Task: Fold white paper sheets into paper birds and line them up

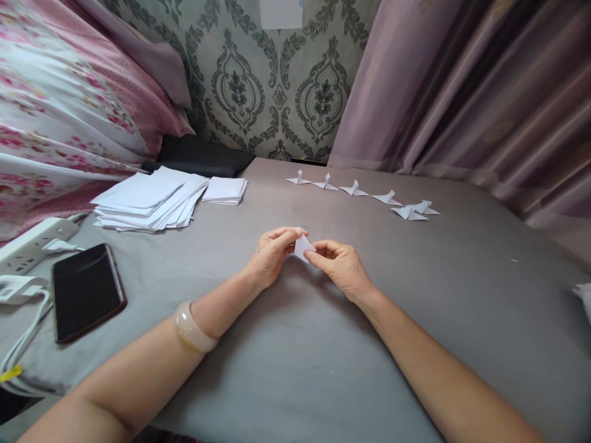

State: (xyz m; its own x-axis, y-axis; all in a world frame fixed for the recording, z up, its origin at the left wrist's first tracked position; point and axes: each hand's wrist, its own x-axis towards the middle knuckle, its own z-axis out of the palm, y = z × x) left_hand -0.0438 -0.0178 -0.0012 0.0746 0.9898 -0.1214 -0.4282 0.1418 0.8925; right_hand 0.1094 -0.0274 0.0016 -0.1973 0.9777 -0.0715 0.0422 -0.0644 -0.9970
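A small folded piece of white paper (pixel 303 246) is held up between both hands, above the middle of the grey cloth. My left hand (pixel 273 253) pinches its upper left edge between thumb and fingers. On the other side, my right hand (pixel 340 263) grips the lower right edge with the thumb in front. The fingertips behind the paper are partly hidden. Beyond the hands, several folded white paper birds (pixel 354 188) stand in a curved row toward the right. A pale bangle (pixel 194 329) circles my left wrist.
At the left lie a large stack of white paper sheets (pixel 143 194) and a smaller stack of square sheets (pixel 225 190). A phone (pixel 87 292) rests near a white power strip (pixel 34 243) with cables. Behind are a black folded item (pixel 207 155) and purple curtains (pixel 415 86).
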